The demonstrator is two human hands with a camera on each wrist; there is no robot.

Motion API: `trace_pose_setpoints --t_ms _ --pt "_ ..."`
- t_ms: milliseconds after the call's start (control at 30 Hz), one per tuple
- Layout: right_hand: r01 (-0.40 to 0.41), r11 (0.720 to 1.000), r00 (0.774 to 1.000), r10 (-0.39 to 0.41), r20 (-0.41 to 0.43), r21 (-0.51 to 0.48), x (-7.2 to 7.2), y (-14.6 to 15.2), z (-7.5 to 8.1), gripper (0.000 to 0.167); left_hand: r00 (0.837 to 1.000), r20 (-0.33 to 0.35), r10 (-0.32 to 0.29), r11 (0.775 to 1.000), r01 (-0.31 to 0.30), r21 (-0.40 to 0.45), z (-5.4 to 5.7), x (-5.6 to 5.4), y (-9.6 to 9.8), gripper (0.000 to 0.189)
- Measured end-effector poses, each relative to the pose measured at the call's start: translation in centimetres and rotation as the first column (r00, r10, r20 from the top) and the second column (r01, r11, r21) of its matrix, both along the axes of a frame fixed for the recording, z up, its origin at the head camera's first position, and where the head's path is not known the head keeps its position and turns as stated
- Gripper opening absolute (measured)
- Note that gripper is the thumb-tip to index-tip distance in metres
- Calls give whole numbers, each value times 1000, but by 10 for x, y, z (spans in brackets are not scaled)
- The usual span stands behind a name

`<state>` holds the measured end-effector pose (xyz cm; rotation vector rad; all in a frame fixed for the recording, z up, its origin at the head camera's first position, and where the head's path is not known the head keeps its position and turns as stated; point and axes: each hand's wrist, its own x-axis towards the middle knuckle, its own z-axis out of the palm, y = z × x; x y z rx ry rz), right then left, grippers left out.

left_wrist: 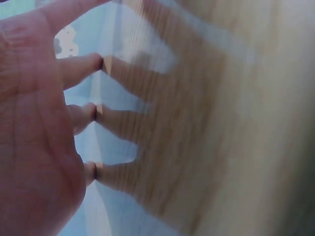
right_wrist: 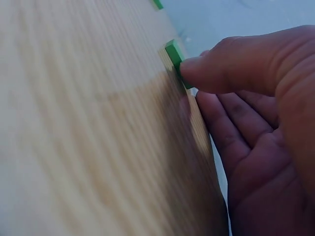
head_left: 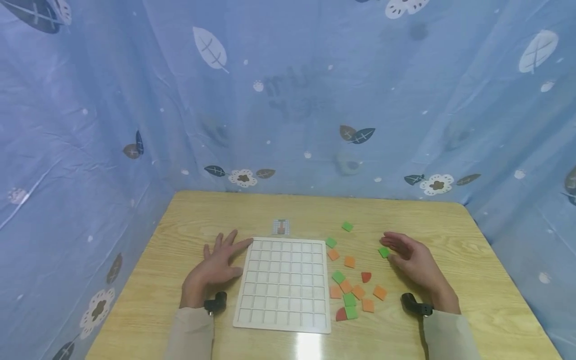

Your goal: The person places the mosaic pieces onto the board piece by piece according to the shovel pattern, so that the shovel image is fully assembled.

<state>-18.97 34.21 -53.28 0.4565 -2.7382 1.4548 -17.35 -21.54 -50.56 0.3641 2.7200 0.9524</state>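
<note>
In the head view I have the left hand [head_left: 217,267] spread open, forefinger at the far left corner of the white gridded board [head_left: 284,284], thumb beside its left edge. The right hand [head_left: 416,260] bends around a green square tile [head_left: 384,252] on the wooden table [head_left: 427,220], well apart from the board. Between them lie orange square tiles [head_left: 349,261], red quarter-round tiles [head_left: 366,277] and more green tiles [head_left: 338,276], several touching. The picture card [head_left: 281,227] behind the board is too small for me to make out. Both sleeves [head_left: 189,332] run off the bottom edge.

On my left wrist feed, three fingertips meet their reflections on the table; another finger is cut off at the top.

On the right wrist feed, the thumb touches the green square tile, covering part of it. The forefinger is mostly hidden behind the thumb, so I can't tell whether the hand grips the tile. A second green tile [right_wrist: 157,4] is cropped by the top edge.
</note>
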Motion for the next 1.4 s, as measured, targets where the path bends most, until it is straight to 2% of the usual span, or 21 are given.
trace_pose_setpoints --t_ms 133,367,933,1200,1400 --pt "26 998 1000 -25 -19 49 4 0 2 60 1000 31 2 1000 -1 -29 0 -2 1 89" --pt "42 996 999 -40 -29 73 4 -2 2 56 998 58 18 1000 -17 -16 2 -2 1 92" --pt "118 986 992 -111 -65 119 3 -7 0 45 998 63 8 1000 -8 -6 3 -4 0 92" --pt "106 989 993 -100 -62 103 3 -6 -1 49 996 81 25 1000 -26 9 3 -3 1 91" --pt "128 984 990 -119 -73 126 1 -6 -3 45 997 74 22 1000 -22 3 3 -4 1 93"
